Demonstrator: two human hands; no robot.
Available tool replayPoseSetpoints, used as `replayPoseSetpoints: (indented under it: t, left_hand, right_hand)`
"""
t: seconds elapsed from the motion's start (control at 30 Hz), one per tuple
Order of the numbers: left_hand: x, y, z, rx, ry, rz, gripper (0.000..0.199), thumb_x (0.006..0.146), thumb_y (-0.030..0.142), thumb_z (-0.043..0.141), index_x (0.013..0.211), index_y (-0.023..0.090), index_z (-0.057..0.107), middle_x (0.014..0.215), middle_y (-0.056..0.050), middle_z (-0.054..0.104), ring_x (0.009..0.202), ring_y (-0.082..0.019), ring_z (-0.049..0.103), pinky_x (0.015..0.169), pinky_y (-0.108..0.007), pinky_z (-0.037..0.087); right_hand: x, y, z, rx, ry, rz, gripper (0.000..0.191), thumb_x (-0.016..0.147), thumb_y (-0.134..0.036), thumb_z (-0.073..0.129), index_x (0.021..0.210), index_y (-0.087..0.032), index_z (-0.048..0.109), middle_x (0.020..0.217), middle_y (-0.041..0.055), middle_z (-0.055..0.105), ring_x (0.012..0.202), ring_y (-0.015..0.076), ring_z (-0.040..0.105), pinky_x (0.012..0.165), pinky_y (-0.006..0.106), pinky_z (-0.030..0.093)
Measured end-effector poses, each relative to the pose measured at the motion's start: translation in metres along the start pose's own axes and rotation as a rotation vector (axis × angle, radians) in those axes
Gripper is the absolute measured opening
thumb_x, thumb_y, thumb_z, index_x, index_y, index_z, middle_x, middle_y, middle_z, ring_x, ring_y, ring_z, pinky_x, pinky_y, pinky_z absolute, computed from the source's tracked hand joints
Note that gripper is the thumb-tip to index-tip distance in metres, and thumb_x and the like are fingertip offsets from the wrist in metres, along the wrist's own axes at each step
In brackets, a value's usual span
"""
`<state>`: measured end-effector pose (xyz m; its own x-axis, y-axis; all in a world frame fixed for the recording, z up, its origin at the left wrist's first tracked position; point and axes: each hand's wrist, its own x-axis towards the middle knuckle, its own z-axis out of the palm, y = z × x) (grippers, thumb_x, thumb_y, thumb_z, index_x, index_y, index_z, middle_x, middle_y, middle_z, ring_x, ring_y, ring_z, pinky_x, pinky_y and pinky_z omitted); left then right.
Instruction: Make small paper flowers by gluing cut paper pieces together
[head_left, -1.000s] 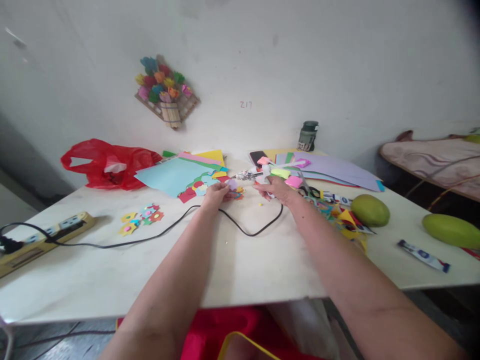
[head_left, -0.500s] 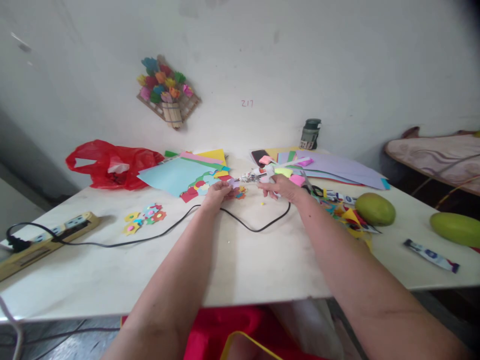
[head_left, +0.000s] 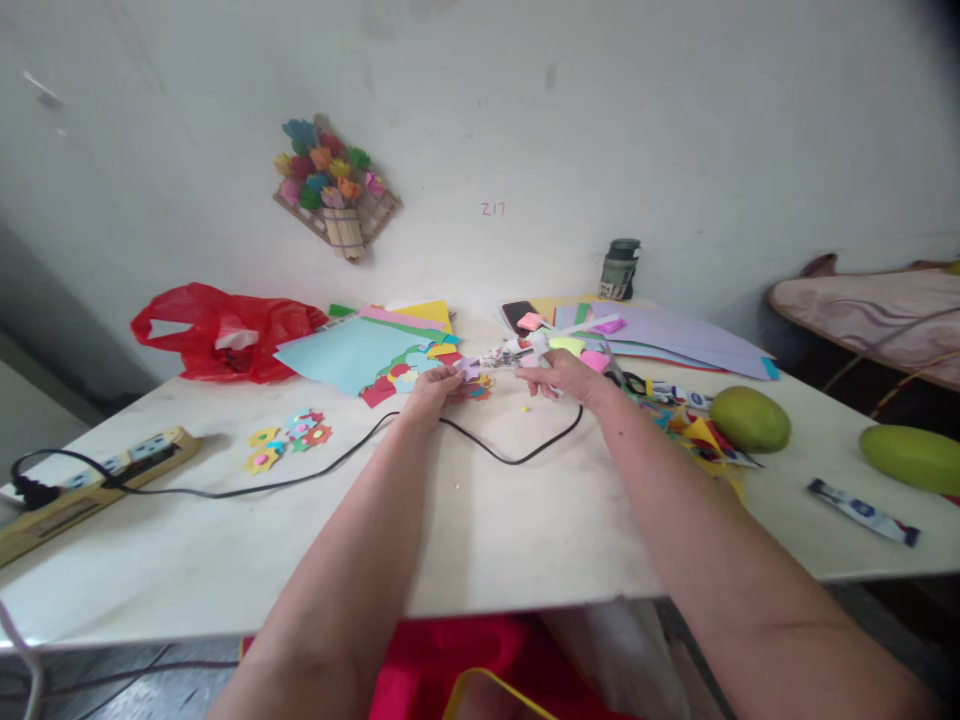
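My right hand (head_left: 553,373) is wrapped round a glue gun (head_left: 529,350), whose patterned front points left and whose black cord (head_left: 514,461) trails across the table. Pinched in my left hand (head_left: 436,388) is a small purple paper piece (head_left: 470,367), close to the glue gun's nozzle; whether they touch I cannot tell. Just beneath, an orange and yellow paper flower (head_left: 481,388) lies on the table. Several finished-looking paper flowers (head_left: 307,428) with coloured centres sit to the left. A tiny yellow bit (head_left: 525,409) rests below my right hand.
A power strip (head_left: 97,490) lies at the left, a red plastic bag (head_left: 225,330) behind it. Coloured sheets (head_left: 330,350) are stacked at the back. Scissors (head_left: 636,383), paper scraps (head_left: 701,435), green fruit (head_left: 750,419) and a tube (head_left: 862,512) lie to the right.
The purple piece in my left hand has tilted slightly and shows more of its face. My right hand keeps the glue gun in nearly the same place.
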<state>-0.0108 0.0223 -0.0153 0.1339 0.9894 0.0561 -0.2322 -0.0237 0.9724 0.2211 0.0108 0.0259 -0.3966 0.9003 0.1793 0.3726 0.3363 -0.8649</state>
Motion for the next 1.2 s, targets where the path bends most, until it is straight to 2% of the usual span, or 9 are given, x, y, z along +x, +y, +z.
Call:
replayPoseSetpoints:
  t: [0.2, 0.63, 1.03, 1.2]
  left_hand:
    - [-0.003, 0.003, 0.003, 0.033, 0.024, -0.005, 0.025, 0.062, 0.026, 0.073, 0.065, 0.014, 0.052, 0.066, -0.002, 0.063, 0.063, -0.014, 0.064, 0.059, -0.023, 0.048]
    - [0.001, -0.001, 0.0, 0.029, 0.011, 0.005, 0.025, 0.062, 0.026, 0.074, 0.066, 0.014, 0.052, 0.066, -0.002, 0.063, 0.059, -0.013, 0.062, 0.058, -0.023, 0.049]
    - [0.002, -0.002, -0.001, 0.051, 0.012, -0.015, 0.025, 0.062, 0.029, 0.073, 0.069, 0.014, 0.055, 0.075, -0.007, 0.068, 0.072, -0.018, 0.067, 0.06, -0.024, 0.049]
    - [0.001, -0.001, 0.0, 0.046, 0.019, -0.022, 0.023, 0.063, 0.027, 0.073, 0.069, 0.013, 0.055, 0.078, -0.009, 0.069, 0.073, -0.018, 0.067, 0.061, -0.023, 0.05]
  right_hand:
    - [-0.001, 0.0, -0.001, -0.016, 0.024, 0.011, 0.036, 0.069, -0.048, 0.062, 0.056, -0.015, 0.055, 0.044, -0.0008, 0.055, 0.034, 0.0059, 0.039, 0.043, 0.023, 0.033]
    - [0.002, 0.004, -0.001, -0.057, 0.02, 0.036, 0.032, 0.07, -0.046, 0.062, 0.057, -0.017, 0.055, 0.046, -0.0012, 0.056, 0.034, 0.006, 0.039, 0.04, 0.022, 0.032]
    - [-0.002, -0.005, 0.001, -0.141, 0.037, 0.081, 0.032, 0.072, -0.043, 0.061, 0.053, -0.018, 0.053, 0.034, -0.0044, 0.043, 0.033, 0.0078, 0.038, 0.042, 0.023, 0.032]
    - [-0.002, -0.006, 0.001, -0.154, 0.042, 0.087, 0.032, 0.072, -0.042, 0.06, 0.053, -0.018, 0.052, 0.034, -0.004, 0.044, 0.033, 0.0082, 0.039, 0.042, 0.024, 0.032]
